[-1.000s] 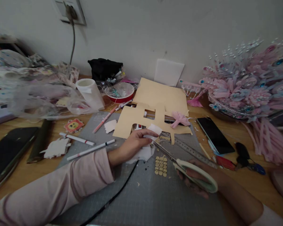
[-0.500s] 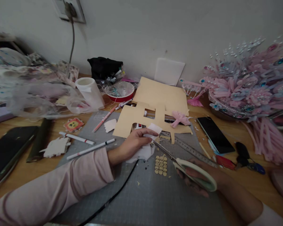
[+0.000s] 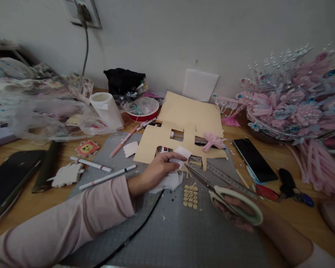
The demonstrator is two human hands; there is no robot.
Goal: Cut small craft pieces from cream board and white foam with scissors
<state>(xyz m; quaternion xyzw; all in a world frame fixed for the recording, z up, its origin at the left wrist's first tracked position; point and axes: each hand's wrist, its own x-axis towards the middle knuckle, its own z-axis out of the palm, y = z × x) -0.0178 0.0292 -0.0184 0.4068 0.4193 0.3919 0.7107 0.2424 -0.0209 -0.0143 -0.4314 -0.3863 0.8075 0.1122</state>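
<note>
My left hand (image 3: 160,170) pinches a small piece of white paper (image 3: 183,153) between thumb and fingers, above the grey cutting mat (image 3: 156,238). Another white sheet (image 3: 169,181) lies under that hand. In my right hand (image 3: 234,212) is a pair of scissors (image 3: 212,188) with pale green handles; the blade tips are just right of the paper and seem apart from it. Below the blades lies a small tan sheet of joined round shapes (image 3: 190,196). Behind my left hand is tan card (image 3: 147,143) with cut-out openings. A metal ruler (image 3: 220,174) runs beneath the scissors.
White pens (image 3: 107,176) lie left of my hand, and a black cable (image 3: 134,234) crosses the mat. A phone (image 3: 255,160) and keys (image 3: 292,188) lie at right, near a bowl of pink ornaments (image 3: 290,108). A red-rimmed bowl (image 3: 142,113) and a white roll (image 3: 106,109) stand behind.
My right hand has drawn the scissors slightly right and down, and the tips have moved off the paper's lower edge. My left hand stays in place with the paper.
</note>
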